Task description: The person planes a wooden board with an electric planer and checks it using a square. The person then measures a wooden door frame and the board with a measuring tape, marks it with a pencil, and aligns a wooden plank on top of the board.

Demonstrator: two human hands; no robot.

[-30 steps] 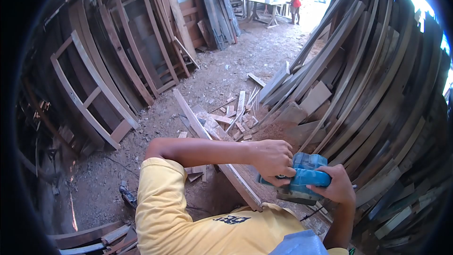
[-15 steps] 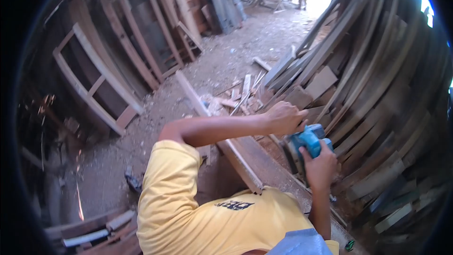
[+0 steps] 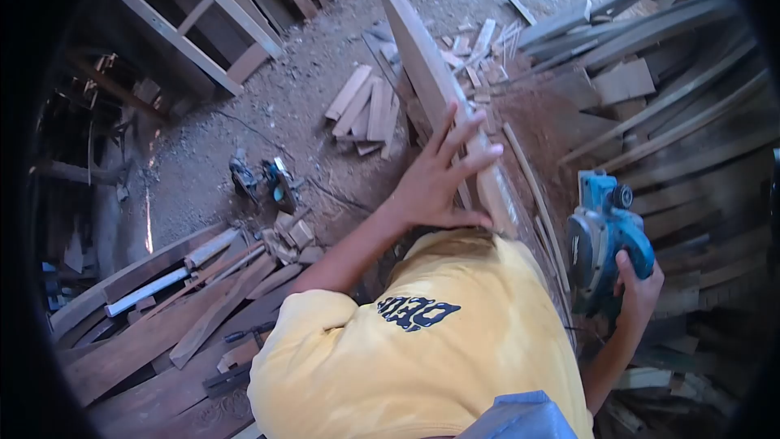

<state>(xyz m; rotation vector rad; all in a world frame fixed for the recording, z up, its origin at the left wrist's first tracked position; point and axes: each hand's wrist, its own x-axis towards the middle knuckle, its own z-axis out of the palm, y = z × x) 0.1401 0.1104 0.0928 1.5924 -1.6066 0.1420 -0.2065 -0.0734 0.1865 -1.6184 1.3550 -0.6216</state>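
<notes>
My right hand (image 3: 639,286) is wrapped round the rear handle of a teal electric planer (image 3: 601,240). The planer is tilted on its side, off to the right of the bench and apart from the board. A long pale wooden board (image 3: 422,53) runs away from my body, its near end close to my shirt. Over that near part lies my left hand (image 3: 439,175), fingers spread across the wood and thumb towards the board's end. Whether the palm presses on it I cannot tell.
Cut wood blocks (image 3: 366,110) lie on the floor beyond my left arm. Power tools (image 3: 264,179) with a cord rest nearby. Stacked planks (image 3: 162,317) fill the lower left, and curved timbers (image 3: 691,146) lean on the right. Wooden frames (image 3: 195,16) stand at the back left.
My left hand has left the planer's front and come back over the board, its fingers spreading. My right hand has carried the planer to the right and turned it. My view has tipped downward.
</notes>
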